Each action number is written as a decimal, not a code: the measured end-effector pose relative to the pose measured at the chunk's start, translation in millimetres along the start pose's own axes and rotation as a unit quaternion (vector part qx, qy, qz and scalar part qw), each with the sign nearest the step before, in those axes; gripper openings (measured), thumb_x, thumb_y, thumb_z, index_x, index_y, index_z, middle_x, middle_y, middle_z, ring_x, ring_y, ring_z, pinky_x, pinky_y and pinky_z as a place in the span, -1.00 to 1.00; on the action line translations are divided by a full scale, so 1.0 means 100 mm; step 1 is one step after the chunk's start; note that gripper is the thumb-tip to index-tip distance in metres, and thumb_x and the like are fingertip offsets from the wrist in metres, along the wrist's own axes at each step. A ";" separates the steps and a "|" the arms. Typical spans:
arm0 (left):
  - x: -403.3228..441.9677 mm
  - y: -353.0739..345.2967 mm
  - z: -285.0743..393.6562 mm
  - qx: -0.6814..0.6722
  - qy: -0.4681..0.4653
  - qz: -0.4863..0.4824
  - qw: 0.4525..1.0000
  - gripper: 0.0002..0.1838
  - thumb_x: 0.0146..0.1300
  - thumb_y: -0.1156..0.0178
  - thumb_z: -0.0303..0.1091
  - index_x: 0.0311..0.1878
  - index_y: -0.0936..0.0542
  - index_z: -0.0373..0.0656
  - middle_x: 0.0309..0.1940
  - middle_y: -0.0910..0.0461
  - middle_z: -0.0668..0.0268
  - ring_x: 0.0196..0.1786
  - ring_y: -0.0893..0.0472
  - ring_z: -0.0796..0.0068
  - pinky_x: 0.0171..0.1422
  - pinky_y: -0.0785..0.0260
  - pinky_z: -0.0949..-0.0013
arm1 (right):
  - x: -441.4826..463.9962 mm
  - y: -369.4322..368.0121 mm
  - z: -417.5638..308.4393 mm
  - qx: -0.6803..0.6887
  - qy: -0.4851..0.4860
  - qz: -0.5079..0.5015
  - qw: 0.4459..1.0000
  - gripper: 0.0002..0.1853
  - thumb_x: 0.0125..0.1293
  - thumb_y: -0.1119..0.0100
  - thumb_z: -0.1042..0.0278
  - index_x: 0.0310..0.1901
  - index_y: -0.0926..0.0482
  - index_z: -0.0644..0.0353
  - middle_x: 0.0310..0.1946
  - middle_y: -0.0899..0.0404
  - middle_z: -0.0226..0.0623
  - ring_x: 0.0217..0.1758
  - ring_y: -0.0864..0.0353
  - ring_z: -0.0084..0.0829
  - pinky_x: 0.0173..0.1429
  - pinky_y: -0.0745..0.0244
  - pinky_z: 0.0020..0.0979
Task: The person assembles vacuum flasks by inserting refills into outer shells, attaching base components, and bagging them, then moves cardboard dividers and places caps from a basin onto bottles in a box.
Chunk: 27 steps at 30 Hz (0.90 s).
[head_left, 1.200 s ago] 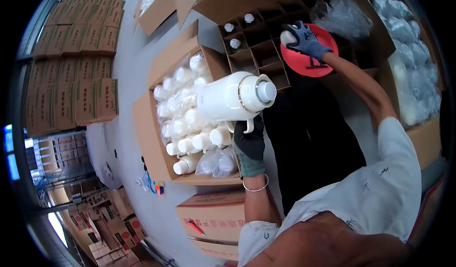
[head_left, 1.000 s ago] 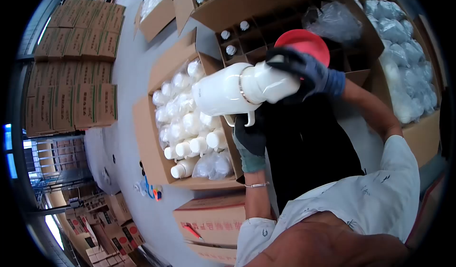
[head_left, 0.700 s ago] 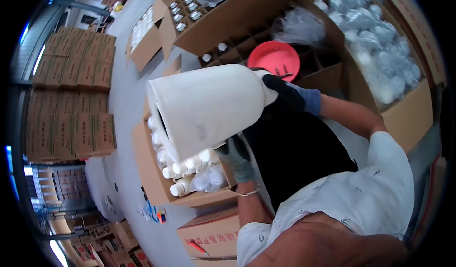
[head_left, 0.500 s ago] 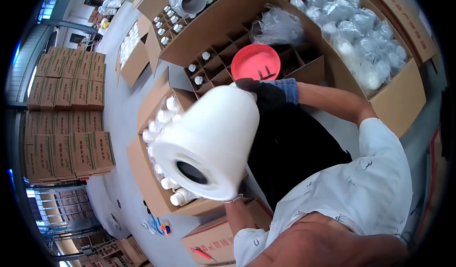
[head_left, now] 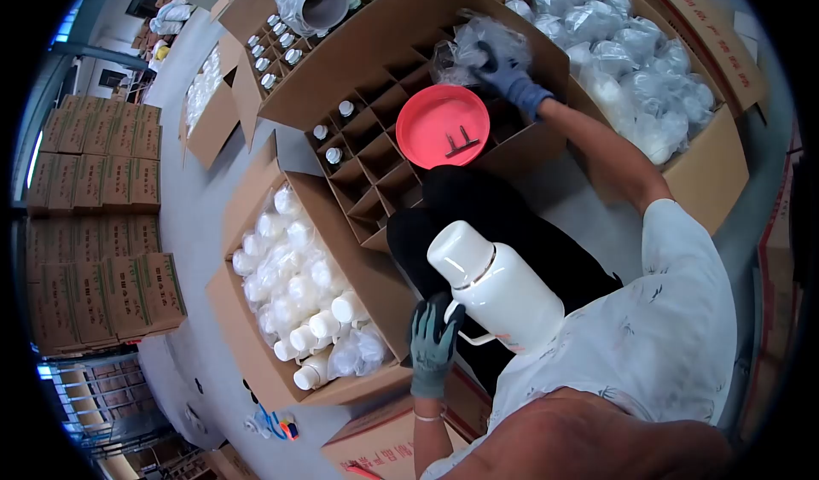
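Observation:
A white thermos flask (head_left: 516, 301) with a cup-shaped lid (head_left: 461, 254) and a side handle lies tilted over my lap, its base against my shirt. My left hand (head_left: 432, 343), in a grey-green glove with dark fingertips, is beside the handle; its fingers are spread and one fingertip appears to touch it. My right hand (head_left: 512, 83), in a blue-grey glove, reaches over clear plastic bags (head_left: 478, 45) at the divided carton's far end. Its index finger and thumb are apart, touching the plastic. A red round dish (head_left: 426, 130) holding small dark metal pieces sits on the dividers.
The divided carton (head_left: 375, 139) holds several white-capped items. At left, an open carton (head_left: 230, 301) contains white bagged parts; another carton (head_left: 708, 164) at right holds plastic-wrapped pieces. Stacked brown boxes (head_left: 102, 301) stand farther left. A plastic-wrapped cylinder (head_left: 320, 6) rests on the back carton.
The flask has gone from raised close to the camera, base showing, down to my lap. My right hand has left its top and moved to the plastic bags. My left hand has come into view.

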<state>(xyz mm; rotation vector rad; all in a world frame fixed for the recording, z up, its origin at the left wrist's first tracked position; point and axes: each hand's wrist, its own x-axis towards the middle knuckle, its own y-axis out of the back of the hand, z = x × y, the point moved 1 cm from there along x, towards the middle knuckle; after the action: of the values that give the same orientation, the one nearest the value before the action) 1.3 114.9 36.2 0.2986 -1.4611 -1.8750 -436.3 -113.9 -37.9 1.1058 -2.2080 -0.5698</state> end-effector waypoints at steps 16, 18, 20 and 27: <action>0.88 0.04 -0.49 -0.315 0.207 0.223 0.899 -0.55 0.38 0.09 -0.50 0.32 -0.29 -0.41 0.22 -0.42 0.06 0.24 -0.43 0.23 0.38 -0.19 0.25 | -1.01 2.00 1.84 -0.237 -0.123 0.158 0.951 -0.62 0.22 -0.12 0.11 0.02 -0.55 0.08 0.05 -0.50 -0.09 0.12 -0.46 -0.04 0.20 -0.35 -0.13; 0.99 0.02 -0.53 -0.295 0.196 0.202 0.913 -0.58 0.38 0.08 -0.51 0.29 -0.33 -0.42 0.19 -0.45 0.05 0.22 -0.45 0.24 0.36 -0.22 0.27 | -0.97 2.23 2.46 -0.417 -0.368 0.085 0.827 -0.31 0.15 -0.10 -0.17 0.27 -0.35 0.02 0.31 -0.29 -0.07 0.36 -0.28 -0.07 0.34 -0.25 -0.09; 1.08 0.00 -0.48 -0.288 0.199 0.194 0.917 -0.60 0.38 0.07 -0.51 0.26 -0.35 -0.43 0.17 -0.47 0.05 0.20 -0.47 0.24 0.35 -0.24 0.28 | -0.99 2.41 2.62 -0.349 -0.454 0.056 0.818 -0.25 0.19 -0.07 -0.17 0.30 -0.29 0.18 0.31 -0.30 -0.01 0.37 -0.30 -0.04 0.40 -0.20 -0.15; 1.16 0.06 -0.42 -0.243 0.208 0.170 0.932 -0.61 0.39 0.03 -0.51 0.25 -0.37 -0.43 0.16 -0.48 0.06 0.21 -0.47 0.27 0.34 -0.25 0.31 | -0.78 2.45 3.15 -0.489 -0.264 -0.079 0.828 -0.55 0.14 -0.14 0.10 0.02 -0.57 0.18 0.04 -0.54 0.06 0.17 -0.50 -0.07 0.21 -0.37 -0.09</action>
<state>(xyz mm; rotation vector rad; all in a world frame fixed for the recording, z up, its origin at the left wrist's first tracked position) -53.5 5.9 56.4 0.1726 -0.6828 -1.6880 -750.6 121.5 -143.4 0.5757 -1.7452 -1.9899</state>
